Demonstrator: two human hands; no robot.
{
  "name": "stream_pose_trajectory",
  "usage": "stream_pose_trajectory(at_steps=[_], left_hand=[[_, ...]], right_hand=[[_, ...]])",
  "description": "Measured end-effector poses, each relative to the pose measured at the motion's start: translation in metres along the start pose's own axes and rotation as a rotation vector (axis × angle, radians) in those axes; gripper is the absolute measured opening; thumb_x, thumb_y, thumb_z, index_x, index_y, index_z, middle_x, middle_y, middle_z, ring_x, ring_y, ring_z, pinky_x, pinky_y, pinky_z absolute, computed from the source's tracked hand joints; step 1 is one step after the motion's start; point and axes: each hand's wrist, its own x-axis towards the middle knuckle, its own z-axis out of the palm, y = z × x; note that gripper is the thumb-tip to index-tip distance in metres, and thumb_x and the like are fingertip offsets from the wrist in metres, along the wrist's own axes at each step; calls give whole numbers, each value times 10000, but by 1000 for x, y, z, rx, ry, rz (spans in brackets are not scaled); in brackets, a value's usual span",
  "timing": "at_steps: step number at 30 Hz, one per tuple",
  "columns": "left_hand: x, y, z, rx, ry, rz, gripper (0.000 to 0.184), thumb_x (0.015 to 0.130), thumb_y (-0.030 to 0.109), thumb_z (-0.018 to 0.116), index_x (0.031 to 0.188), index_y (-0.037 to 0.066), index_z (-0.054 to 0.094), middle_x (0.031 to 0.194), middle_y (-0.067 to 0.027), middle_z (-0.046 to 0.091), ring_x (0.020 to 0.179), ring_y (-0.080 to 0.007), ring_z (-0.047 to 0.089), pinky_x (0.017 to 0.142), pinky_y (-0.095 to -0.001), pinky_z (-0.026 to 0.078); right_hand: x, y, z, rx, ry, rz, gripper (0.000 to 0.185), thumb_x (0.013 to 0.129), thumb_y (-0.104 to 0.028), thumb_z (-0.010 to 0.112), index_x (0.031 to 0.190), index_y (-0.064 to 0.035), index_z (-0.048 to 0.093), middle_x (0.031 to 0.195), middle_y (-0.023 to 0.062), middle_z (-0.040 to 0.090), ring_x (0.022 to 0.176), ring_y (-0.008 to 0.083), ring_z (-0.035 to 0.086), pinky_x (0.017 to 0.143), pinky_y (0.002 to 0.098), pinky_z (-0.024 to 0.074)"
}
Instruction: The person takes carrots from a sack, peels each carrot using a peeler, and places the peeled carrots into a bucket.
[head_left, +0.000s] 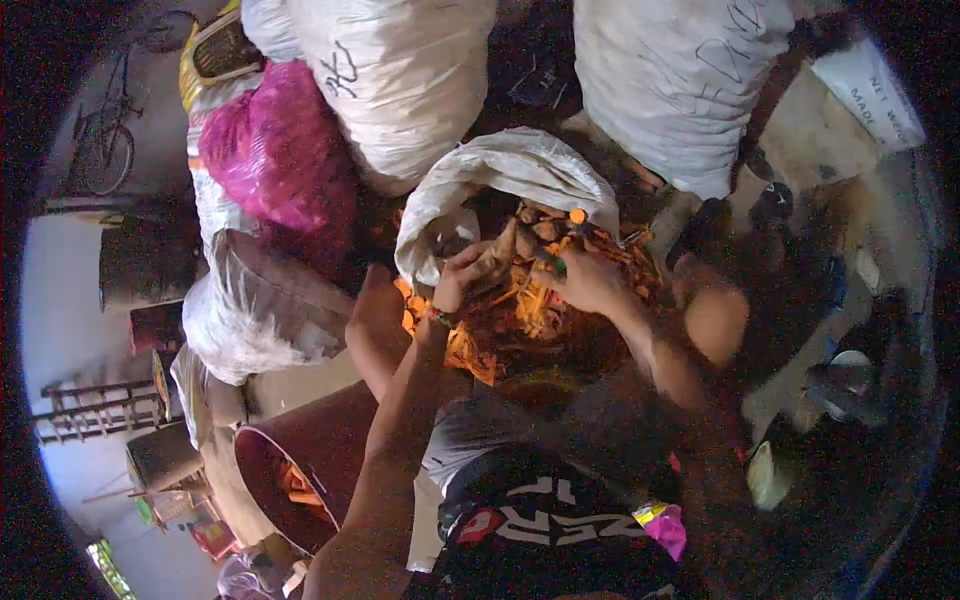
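My left hand (462,280) is closed around a brown-skinned root vegetable (497,252), its tapered end pointing up and away. Opposite it, my right hand (592,282) is closed on a small green thing (555,264), mostly hidden by the fingers; its kind is unclear. Between and below the hands lie orange peelings and strips (540,308). Just beyond, an open white woven sack (520,158) with a rolled rim holds several more brown roots (546,230). One cut orange end (578,216) shows among them. More orange pieces (408,305) lie left of my left hand.
Two full white sacks (400,80) (680,90) and a magenta sack (280,160) stand behind. At left are a slumped white sack (260,310) and a reddish tub (310,450) containing orange pieces. Dark footwear (772,203) lies on the floor to the right.
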Motion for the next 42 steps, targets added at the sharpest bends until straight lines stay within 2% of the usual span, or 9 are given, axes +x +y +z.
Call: stream_pose_trajectory(at_steps=[6,12,17,19,24,30,33,35,42], left_hand=[[-41,-17,-11,353,-37,99,391,823,96,654,1191,-10,576,1035,-44,635,904,-113,590,810,-269,492],[-73,-11,12,-72,38,-35,424,829,91,645,1230,4,539,1084,-57,618,979,-131,581,785,-279,511],[-57,-69,-9,-238,118,68,387,893,240,527,1234,58,513,1043,-28,598,856,-131,567,687,-255,496],[-61,-62,0,-292,120,66,384,913,300,477,1221,74,518,1015,-9,591,793,-115,550,628,-240,471],[-73,-64,-8,-487,-103,-17,420,917,319,467,1243,57,510,1004,-3,590,789,-102,555,597,-233,436],[-69,-64,-13,-254,148,-1,419,943,365,444,1230,71,521,1029,-47,610,823,-170,591,682,-297,479],[-94,-24,20,-523,87,-146,402,936,322,464,1220,44,529,1036,-57,606,823,-176,590,671,-301,476],[-87,-39,3,-437,83,-106,411,935,304,456,1237,32,513,1058,-66,602,854,-180,591,699,-309,485],[-74,-66,-9,-527,0,-86,460,929,340,476,1274,36,476,997,-49,605,850,-150,585,704,-277,480]], right_hand=[[10,-4,20,376,-191,-355,629,855,-570,546,1136,-7,561,922,193,663,833,254,645,743,389,482],[17,20,69,-314,173,-358,498,913,-403,558,1257,-45,513,1151,169,590,945,160,584,791,367,459],[1,-20,48,473,-92,-99,637,817,-314,688,1336,-55,424,1219,178,545,1009,278,595,859,386,461],[1,-20,58,140,46,-309,597,752,-292,747,1235,-37,506,1262,196,512,1151,329,494,978,432,377],[42,23,31,631,339,85,397,739,-271,768,969,-16,568,931,122,663,858,252,640,710,373,494],[11,-23,49,-73,428,-356,567,728,-312,778,1144,-16,532,1100,193,610,1087,290,561,910,379,426],[36,15,32,607,301,109,648,714,-334,785,1248,-82,518,1271,231,515,1277,316,407,1053,402,302],[15,-12,45,-32,409,-361,648,722,-338,779,1249,-71,514,1232,226,544,1202,319,478,997,413,362],[43,47,33,-17,335,55,515,840,-286,629,1240,-32,428,1204,277,519,992,421,588,788,487,488]])
